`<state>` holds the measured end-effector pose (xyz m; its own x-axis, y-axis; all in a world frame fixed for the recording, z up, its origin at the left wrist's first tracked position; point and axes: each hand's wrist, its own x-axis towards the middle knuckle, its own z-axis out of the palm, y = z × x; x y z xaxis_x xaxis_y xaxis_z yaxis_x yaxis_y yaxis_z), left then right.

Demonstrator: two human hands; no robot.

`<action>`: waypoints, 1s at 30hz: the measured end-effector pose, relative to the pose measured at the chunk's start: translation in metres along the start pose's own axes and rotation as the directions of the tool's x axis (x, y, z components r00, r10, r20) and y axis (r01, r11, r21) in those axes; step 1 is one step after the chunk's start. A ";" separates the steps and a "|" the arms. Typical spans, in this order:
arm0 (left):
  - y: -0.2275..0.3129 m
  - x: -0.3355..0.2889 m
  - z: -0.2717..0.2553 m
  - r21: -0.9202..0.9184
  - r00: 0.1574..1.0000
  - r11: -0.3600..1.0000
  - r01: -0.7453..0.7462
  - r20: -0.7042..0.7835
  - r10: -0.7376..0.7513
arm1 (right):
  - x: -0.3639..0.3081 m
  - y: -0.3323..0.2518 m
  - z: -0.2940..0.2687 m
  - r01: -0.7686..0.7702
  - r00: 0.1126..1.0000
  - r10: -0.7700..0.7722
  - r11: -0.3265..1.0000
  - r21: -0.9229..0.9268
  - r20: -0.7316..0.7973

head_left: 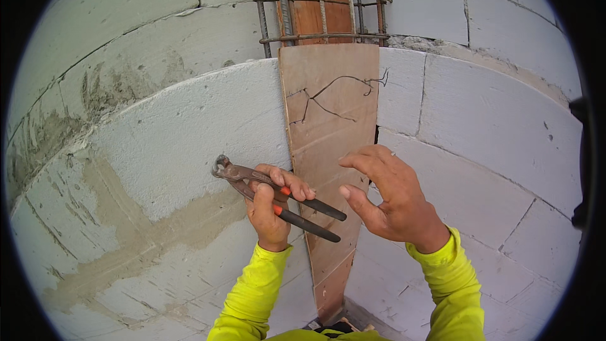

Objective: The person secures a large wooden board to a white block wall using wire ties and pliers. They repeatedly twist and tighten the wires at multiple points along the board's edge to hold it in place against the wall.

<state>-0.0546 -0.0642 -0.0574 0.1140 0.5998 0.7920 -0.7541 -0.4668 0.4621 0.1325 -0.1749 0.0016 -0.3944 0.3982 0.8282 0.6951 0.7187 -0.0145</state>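
Observation:
My left hand [269, 212] is closed around a pair of end-cutting pincers [309, 216] with black and orange grips. Their metal jaws point up and left, and the handles reach toward my right hand. Just right of the handle ends, my right hand [392, 197] is raised with thumb and fingers apart, holding nothing. Behind both hands stands a narrow plywood board [331, 139]. Dark tie wire [328, 91] lies bent against its upper face, with loose ends sticking out.
Above the board rises a rebar cage [322, 38] with an orange-brown panel [309, 9] behind it. Light block walls flank it: the left wall [196, 126] carries smeared grey mortar, the right wall [473, 120] shows open joints. Dark debris [353, 319] lies at the board's foot.

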 end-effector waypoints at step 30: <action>-0.025 -0.007 0.039 -0.198 0.999 0.980 0.027 -0.027 -0.033 | -0.007 -0.019 0.023 0.008 0.998 0.002 0.989 -0.150 0.066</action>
<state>-0.0113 -0.0818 -0.0586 0.1214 0.6323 0.7652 -0.8638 -0.3125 0.3952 0.1081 -0.1781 -0.0167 -0.4318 0.4361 0.7895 0.7743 0.6281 0.0765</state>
